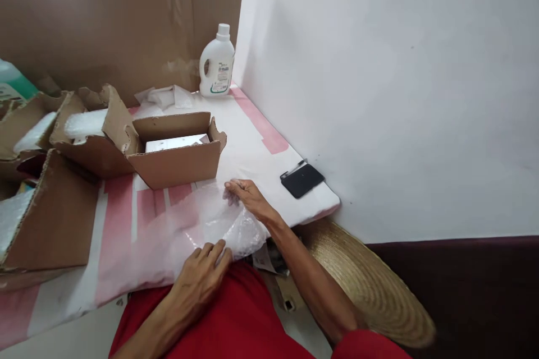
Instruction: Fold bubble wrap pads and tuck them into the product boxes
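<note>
White wall closes the right side, and a big sheet of brown cardboard stands behind the counter (256, 151), which carries a white cloth with pink stripes. Both hands work on a sheet of clear bubble wrap (210, 224) lying at the near edge of the counter, partly hanging over the red lap. The right hand (248, 196) pinches the far edge of the wrap, its fingers closed on the plastic. The left hand (202, 272) lies flat on the near part of the sheet, fingers spread and pressing, not gripping.

Just behind the wrap stands a small open carton (177, 151) with a white box (177, 142) inside. More torn cartons (54, 190) lie at the left. A white bottle (217, 61) stands in the far corner, and a black device (302, 179) lies near the wall, well apart from the hands.

The wrap is thin and slippery, so I think it may slide off the edge if the left hand lifts. A strong pull by the right hand could also tear it, or drag it against the small carton.
</note>
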Demonstrator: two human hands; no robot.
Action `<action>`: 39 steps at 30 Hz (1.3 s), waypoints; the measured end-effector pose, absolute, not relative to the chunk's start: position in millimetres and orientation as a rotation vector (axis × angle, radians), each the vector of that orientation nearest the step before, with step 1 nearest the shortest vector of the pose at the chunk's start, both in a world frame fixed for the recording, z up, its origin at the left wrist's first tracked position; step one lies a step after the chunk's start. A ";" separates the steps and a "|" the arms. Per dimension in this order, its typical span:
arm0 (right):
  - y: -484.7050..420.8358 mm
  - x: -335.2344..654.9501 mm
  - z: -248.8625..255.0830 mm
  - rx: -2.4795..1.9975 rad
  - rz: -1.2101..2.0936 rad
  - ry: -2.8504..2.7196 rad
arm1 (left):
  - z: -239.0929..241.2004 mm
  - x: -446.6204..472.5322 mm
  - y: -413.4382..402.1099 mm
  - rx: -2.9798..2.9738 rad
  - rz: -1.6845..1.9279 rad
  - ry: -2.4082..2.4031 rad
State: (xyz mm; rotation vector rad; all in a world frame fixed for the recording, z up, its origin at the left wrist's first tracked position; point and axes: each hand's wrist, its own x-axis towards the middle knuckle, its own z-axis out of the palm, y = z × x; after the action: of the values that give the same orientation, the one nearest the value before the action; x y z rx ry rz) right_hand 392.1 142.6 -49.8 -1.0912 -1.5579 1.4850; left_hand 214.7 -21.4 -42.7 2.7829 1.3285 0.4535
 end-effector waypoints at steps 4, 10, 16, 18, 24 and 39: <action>162.9 405.3 -62.6 -1.219 1.273 -1.717 | -56.6 216.7 -19.4 2.544 0.469 1.380; 150.1 413.8 -37.5 -1.446 0.612 -1.788 | -41.1 174.9 2.3 2.424 0.897 1.590; 74.3 301.8 -24.2 -0.919 0.427 -2.194 | -76.2 118.3 20.8 2.263 0.792 2.094; 60.7 253.6 -39.5 -0.792 0.413 -2.336 | -96.2 103.7 20.6 2.188 0.676 2.181; 70.0 218.7 -82.1 -0.849 0.457 -2.494 | -111.8 95.3 16.1 2.207 0.586 2.135; 129.4 416.8 -94.5 -1.662 0.428 -2.393 | -83.8 140.3 18.0 2.019 0.368 2.371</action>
State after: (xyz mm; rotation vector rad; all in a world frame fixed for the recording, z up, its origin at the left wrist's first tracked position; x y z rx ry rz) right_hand 416.8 129.4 -94.5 -1.6620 -2.3925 0.4284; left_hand 140.3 18.0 -83.8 2.0186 2.3714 0.3684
